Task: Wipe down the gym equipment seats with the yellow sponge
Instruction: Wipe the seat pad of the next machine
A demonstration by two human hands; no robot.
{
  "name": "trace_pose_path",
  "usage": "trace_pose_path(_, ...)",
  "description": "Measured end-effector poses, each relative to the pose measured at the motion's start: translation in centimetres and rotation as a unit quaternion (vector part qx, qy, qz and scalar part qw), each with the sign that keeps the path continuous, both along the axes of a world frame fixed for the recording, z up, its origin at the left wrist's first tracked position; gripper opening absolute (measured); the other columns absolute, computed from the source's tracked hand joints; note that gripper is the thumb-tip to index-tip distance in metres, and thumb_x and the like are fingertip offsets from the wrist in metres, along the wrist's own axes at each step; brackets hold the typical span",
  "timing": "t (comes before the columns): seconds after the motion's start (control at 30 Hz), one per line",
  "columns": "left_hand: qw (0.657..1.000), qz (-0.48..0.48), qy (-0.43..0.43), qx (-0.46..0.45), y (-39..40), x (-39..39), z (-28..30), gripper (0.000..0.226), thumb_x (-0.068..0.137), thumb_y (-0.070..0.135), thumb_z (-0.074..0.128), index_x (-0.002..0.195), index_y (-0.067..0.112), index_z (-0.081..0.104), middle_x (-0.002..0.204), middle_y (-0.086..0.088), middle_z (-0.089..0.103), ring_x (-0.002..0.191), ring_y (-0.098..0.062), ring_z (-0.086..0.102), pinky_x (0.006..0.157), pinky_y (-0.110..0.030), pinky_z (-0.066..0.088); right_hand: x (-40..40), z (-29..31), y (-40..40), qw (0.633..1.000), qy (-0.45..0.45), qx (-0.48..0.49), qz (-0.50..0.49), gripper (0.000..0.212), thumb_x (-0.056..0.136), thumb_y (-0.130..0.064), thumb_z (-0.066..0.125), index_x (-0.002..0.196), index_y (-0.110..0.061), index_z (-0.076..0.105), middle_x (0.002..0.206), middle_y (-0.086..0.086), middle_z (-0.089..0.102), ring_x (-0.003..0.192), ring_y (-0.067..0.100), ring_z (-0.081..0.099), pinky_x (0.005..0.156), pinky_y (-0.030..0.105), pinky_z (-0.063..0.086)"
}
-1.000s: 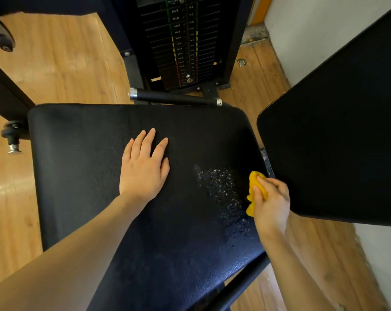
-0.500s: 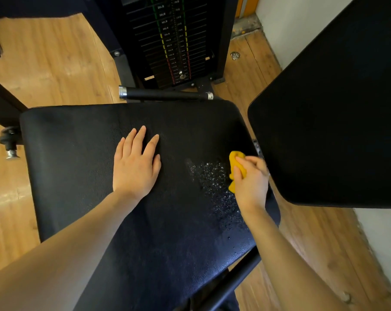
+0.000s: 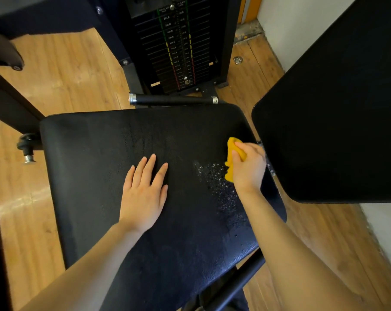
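Note:
A wide black padded seat [image 3: 93, 167] fills the middle of the head view. My left hand [image 3: 144, 194] lies flat on its centre with straight fingers. My right hand [image 3: 249, 167] grips the yellow sponge [image 3: 231, 151] and presses it on the seat's right side, close to the right edge. A patch of wet droplets [image 3: 221, 187] glistens just left of and below the sponge. Most of the sponge is hidden under my fingers.
A black back pad [image 3: 336, 122] overhangs the seat's right edge. Behind the seat are a black handle bar [image 3: 174, 100] and the weight stack [image 3: 178, 48]. An adjustment knob [image 3: 28, 149] sticks out at the left. Wooden floor surrounds the machine, with a white wall at right.
My right hand has slid the sponge away from me along the seat's right side, from beside the wet patch to its far end. The left hand stays flat in place.

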State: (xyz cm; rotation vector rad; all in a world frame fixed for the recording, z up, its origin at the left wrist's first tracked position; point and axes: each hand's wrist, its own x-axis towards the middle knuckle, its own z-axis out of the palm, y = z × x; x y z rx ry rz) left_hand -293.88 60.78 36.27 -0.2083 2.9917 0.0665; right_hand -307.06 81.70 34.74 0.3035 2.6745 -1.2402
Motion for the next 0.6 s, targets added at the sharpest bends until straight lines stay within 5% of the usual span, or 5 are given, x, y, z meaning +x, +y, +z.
trace_pose_path(0.1,1.000,-0.013,-0.006,-0.012,-0.1,0.4,0.0,0.052,0.097,0.036,0.032,0.143,0.014,0.044,0.153,-0.015,0.033,0.143,-0.033,0.027,0.116,-0.049,0.022,-0.3,-1.2,-0.7,1.000,-0.001,0.003,0.025,0.032,0.092,-0.008,0.060,0.123,-0.015,0.064,0.120,-0.006,0.046,0.109,0.027,0.057,0.085,0.029,0.054)
trace_pose_path(0.3,1.000,-0.007,-0.007,-0.012,0.1,0.3,0.0,0.053,0.096,0.036,0.033,0.143,0.015,0.044,0.152,-0.015,0.034,0.142,-0.033,0.027,0.116,-0.050,0.022,4.5,-1.9,1.6,0.998,0.007,0.022,0.063,0.034,0.091,-0.008,0.060,0.123,-0.019,0.064,0.116,-0.016,0.037,0.104,0.029,0.058,0.084,0.040,0.056)
trace_pose_path(0.37,1.000,-0.006,-0.009,-0.012,0.0,0.2,0.1,0.053,0.096,0.037,0.032,0.143,0.015,0.045,0.153,-0.015,0.034,0.142,-0.033,0.027,0.116,-0.049,0.022,6.7,-1.7,2.7,0.998,0.007,0.029,0.062,0.033,0.091,-0.009,0.061,0.122,-0.020,0.065,0.117,-0.016,0.037,0.102,0.029,0.059,0.084,0.034,0.055)
trace_pose_path(0.47,1.000,-0.004,-0.017,-0.016,0.0,0.2,0.2,0.054,0.096,0.038,0.031,0.143,0.016,0.045,0.153,-0.014,0.034,0.142,-0.033,0.027,0.117,-0.049,0.021,8.1,-1.1,3.1,0.998,-0.010,0.039,0.038,0.029,0.091,-0.008,0.062,0.118,-0.017,0.068,0.117,-0.009,0.042,0.106,0.024,0.056,0.072,0.002,0.041)
trace_pose_path(0.6,1.000,-0.002,-0.022,-0.019,0.2,0.0,0.3,0.054,0.095,0.038,0.030,0.142,0.017,0.045,0.152,-0.014,0.034,0.142,-0.033,0.026,0.117,-0.048,0.020,6.2,-0.2,1.5,1.000,-0.010,0.000,-0.004,0.027,0.091,-0.008,0.062,0.116,-0.017,0.069,0.114,-0.010,0.044,0.098,0.028,0.061,0.059,0.001,0.044)
